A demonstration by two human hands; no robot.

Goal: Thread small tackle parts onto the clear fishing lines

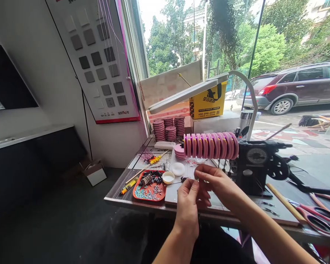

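Note:
My left hand (189, 201) is closed in a pinch over the front of the table. A small dark piece (184, 179) shows just beyond its fingers; I cannot tell whether they hold it. Close by on the right, my right hand (213, 179) has thumb and forefinger pressed together, and whatever is between them is too small to make out. Behind both hands, a row of pink spools (211, 146) sits on the shaft of a black winding machine (253, 165). A white round lid (178, 169) and a small round tub (168, 178) lie left of my hands.
An orange-red tray (149, 198) holds small black, teal and silver parts. Stacked pink spools (158, 130) stand at the back beneath a white lamp (192, 91). Scissors (316, 216) and a wooden stick (286, 203) lie right. A yellow box (209, 101) stands by the window.

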